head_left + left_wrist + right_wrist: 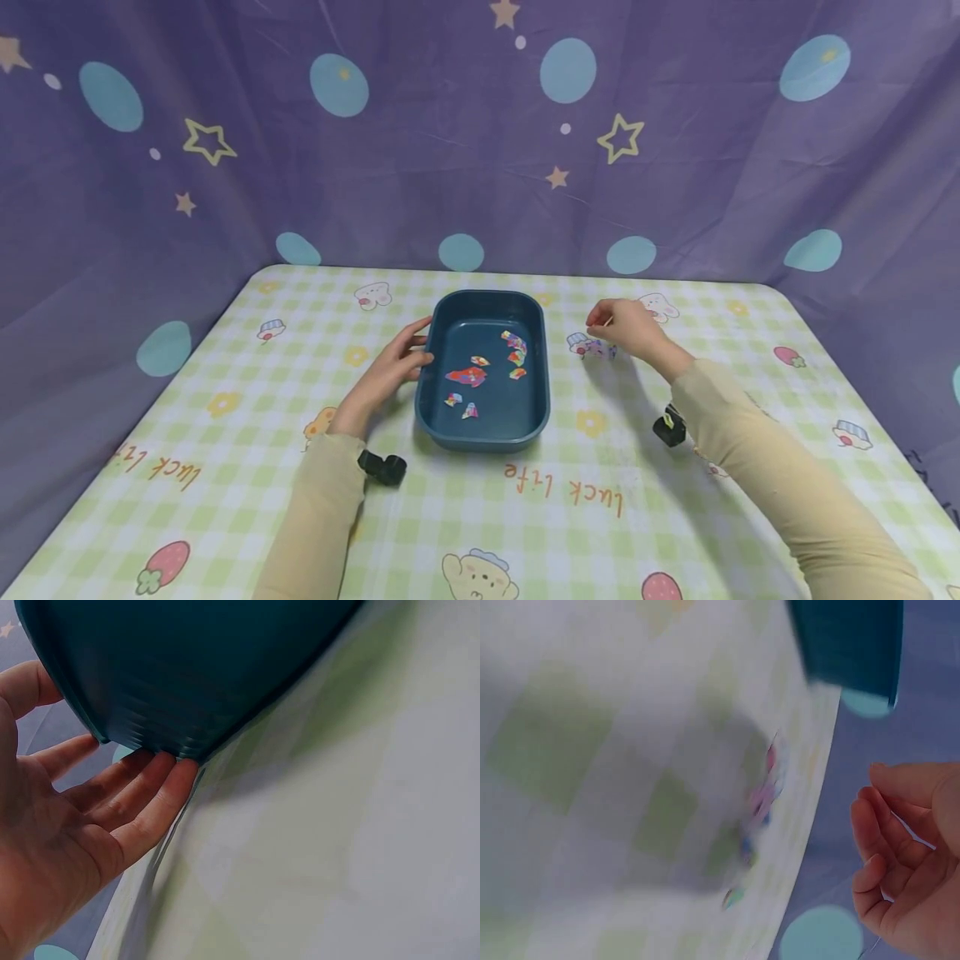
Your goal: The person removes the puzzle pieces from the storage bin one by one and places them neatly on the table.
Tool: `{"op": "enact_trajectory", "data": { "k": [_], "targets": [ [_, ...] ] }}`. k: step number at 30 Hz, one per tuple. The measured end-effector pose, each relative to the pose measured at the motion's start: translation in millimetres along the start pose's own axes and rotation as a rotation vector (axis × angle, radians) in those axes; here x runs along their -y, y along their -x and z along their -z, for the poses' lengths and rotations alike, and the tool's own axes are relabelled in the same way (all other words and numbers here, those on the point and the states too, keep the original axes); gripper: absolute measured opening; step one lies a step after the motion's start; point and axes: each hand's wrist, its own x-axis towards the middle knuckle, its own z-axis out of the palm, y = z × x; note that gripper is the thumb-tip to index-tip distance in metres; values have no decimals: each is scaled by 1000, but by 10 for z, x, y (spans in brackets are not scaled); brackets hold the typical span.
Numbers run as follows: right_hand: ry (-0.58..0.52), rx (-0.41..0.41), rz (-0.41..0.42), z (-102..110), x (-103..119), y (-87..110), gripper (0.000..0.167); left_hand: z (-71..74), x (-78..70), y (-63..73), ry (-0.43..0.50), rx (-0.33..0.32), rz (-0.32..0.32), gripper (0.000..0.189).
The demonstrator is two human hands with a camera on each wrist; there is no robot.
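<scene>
Left hand [386, 374] at left side of dark teal tray [482, 429], fingers fairly straight, tips touching its outer wall, not wrapped around it. Right hand [636, 328] is in the air right of the tray, well apart from it, above the surface [420, 521]; fingers bent, thumb tip next to index tip; can't tell if a scrap is pinched there. Tray sits on the surface, about mid-table, holding small multicolored scraps: largest a red piece [467, 377] left of center, a few little ones around it, and a short column of colorful bits [517, 358] along the right. More small pieces [761, 802] lie on the surface near the right hand, blurred in the right wrist view. Surface cover is green-white check with cartoon prints; purple curtain [450, 175] with stars and blue ovals behind. Light sleeves [787, 479], black wrist cameras [382, 468] on both arms.
</scene>
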Motion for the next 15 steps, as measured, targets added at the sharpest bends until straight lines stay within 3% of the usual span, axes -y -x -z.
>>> {"op": "enact_trajectory", "data": {
  "k": [15],
  "targets": [
    [-5,63,264,-204,636,32,5,7,-5,-2,-6,1,7,61]
  ]
}}
